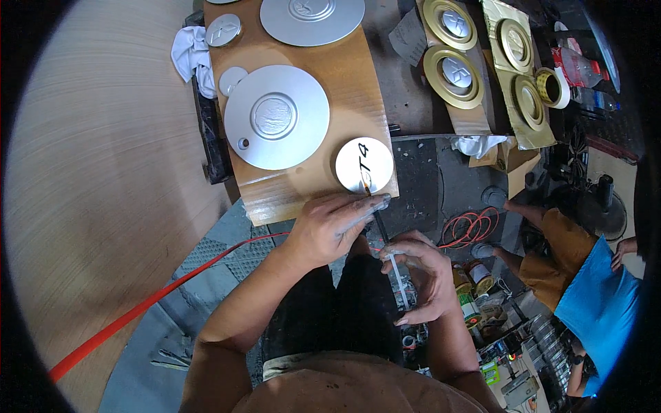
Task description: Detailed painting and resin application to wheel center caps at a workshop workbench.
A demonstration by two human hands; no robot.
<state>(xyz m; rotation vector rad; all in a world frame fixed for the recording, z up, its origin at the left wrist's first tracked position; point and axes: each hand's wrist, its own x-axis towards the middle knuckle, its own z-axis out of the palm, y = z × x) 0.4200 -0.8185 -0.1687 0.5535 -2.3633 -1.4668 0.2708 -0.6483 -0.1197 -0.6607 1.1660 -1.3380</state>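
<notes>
A thin paintbrush (382, 226) with a black front and a pale rear end slants down from a white round disc (348, 162). Its dark, orange-tinged tip meets the disc's lower edge, below black brushed marks. The fingers of my left hand (329, 228) are closed about the brush just behind the tip, over the board's near edge. Farther back, my right hand (428, 270) has its fingertips on the handle, the thumb lower and apart. Grey smudges cover fingers on both hands. A large silver round cover (308, 127) with a raised centre lies left of the white disc.
Brown board (275, 199) carries another silver cover (313, 31) and small silver cap (224, 31). Gold rings (434, 82) lie right, near a tape roll (549, 87). A red hose (165, 292) crosses lower left. A person in blue cloth (599, 310) is at right.
</notes>
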